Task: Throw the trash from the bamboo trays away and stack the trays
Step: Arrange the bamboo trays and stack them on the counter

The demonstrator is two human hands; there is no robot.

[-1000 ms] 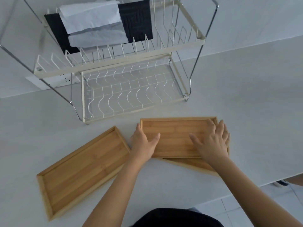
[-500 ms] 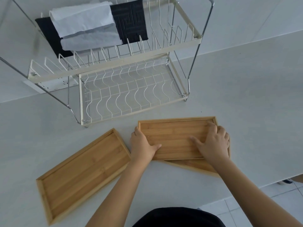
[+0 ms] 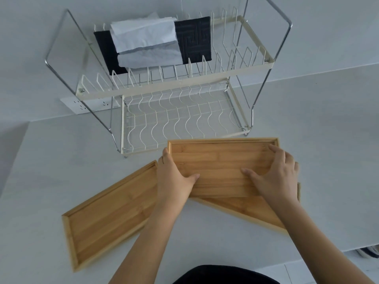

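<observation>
Three bamboo trays are on the white counter. The upper tray (image 3: 221, 158) is tilted, its near edge raised, over a lower tray (image 3: 246, 208) that lies askew beneath it. My left hand (image 3: 174, 179) grips the upper tray's left end, thumb across its floor. My right hand (image 3: 274, 177) grips its right end, thumb inside, fingers over the far right corner. A third tray (image 3: 106, 216) lies flat and empty at the left, turned diagonally. No trash shows in any tray.
A two-tier wire dish rack (image 3: 164, 87) stands just behind the trays, with a black mat (image 3: 194, 39) and white paper towels (image 3: 143, 42) on its top tier. A wall socket (image 3: 82, 103) sits behind it. The counter's front edge (image 3: 307, 255) runs at lower right.
The upper tray has tipped up and shifted slightly over the lower tray. Both hands tightened their hold on its ends. The camera has also shifted, showing more of the rack.
</observation>
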